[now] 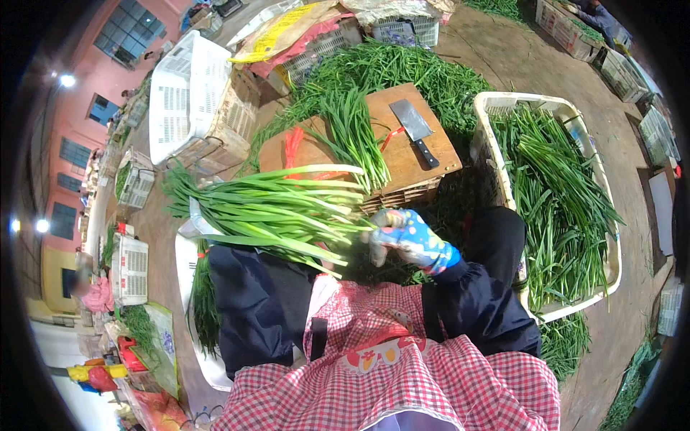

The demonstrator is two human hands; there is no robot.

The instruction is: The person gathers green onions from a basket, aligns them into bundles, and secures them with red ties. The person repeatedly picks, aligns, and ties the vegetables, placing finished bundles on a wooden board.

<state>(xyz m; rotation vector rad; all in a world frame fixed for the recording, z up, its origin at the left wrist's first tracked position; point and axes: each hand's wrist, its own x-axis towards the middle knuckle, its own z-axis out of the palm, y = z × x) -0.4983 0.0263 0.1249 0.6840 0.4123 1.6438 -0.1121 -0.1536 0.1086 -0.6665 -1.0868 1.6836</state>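
Note:
A large bunch of long green leafy stalks, apparently garlic chives, lies across the view above my left knee, pale ends to the right. My left hand, mostly hidden, grips its leafy end. My right hand, in a blue spotted glove with greyish fingers, is at the pale stalk tips with its fingers bent; whether it pinches a stalk is unclear. Beyond, a smaller bunch rests on a wooden board, beside a cleaver with a black handle. Red ties lie on the board.
At the right stands a white plastic crate full of greens. A heap of loose greens spreads behind the board. An empty white crate sits on another at upper left. Tied greens hang beside my left leg. A person works far right.

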